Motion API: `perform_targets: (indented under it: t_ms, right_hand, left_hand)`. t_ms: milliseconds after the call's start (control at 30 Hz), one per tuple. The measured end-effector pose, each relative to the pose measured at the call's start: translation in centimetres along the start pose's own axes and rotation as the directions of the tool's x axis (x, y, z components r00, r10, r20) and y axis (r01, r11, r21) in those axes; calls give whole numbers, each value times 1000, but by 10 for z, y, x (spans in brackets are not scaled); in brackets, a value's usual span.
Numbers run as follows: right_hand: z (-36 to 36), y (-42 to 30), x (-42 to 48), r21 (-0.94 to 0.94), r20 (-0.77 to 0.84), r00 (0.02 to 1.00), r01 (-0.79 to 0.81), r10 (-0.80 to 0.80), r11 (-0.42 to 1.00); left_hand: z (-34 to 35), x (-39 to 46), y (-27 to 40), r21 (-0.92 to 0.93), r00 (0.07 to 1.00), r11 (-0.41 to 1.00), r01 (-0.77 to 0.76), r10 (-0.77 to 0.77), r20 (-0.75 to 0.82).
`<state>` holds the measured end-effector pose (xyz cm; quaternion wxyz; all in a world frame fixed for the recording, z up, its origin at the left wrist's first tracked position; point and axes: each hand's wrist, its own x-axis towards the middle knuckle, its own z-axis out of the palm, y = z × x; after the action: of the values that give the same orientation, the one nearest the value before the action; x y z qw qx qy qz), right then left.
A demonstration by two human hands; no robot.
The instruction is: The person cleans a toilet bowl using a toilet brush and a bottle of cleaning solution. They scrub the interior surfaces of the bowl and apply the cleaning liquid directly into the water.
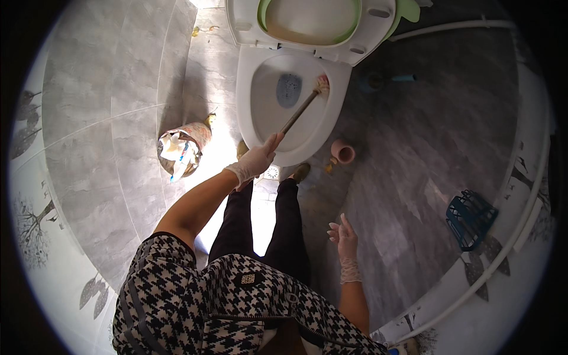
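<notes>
My left hand point(255, 162), in a thin translucent glove, grips the handle of a toilet brush point(301, 110) over the front rim of a white toilet bowl point(290, 156). The brush head, pinkish and pale, rests against the inner right side of the bowl. Bluish water with bubbles lies in the bowl's drain. The lid and seat point(377, 33), with a green-edged part, are raised. My right hand point(344, 237), gloved too, is off to the right above the floor, its fingers apart and holding nothing.
A filled waste bin point(197, 133) stands left of the toilet. Right of the bowl is a pink cup-like holder point(343, 151). A dark blue plastic basket point(471, 219) is near the right wall, where a white pipe point(501, 262) runs. A floor drain point(272, 172) lies between my feet.
</notes>
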<state>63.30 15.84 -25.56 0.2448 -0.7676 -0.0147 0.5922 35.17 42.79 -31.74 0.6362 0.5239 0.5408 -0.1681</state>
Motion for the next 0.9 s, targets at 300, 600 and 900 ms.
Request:
perform_targets:
  t_ms: [300, 600, 900]
  right_hand:
    - [-16, 23, -5, -20, -19, 999, -33, 33, 999]
    - [-19, 11, -11, 3, -32, 999, -3, 3, 1000]
    - [-13, 9, -2, 10, -17, 1000, -12, 12, 1000]
  left_hand:
    - [29, -12, -80, 311, 923, 889, -335, 376, -83]
    - [67, -52, -102, 126, 986, 978, -167, 167, 10]
    - [44, 3, 14, -181, 998, 982, 56, -57, 3]
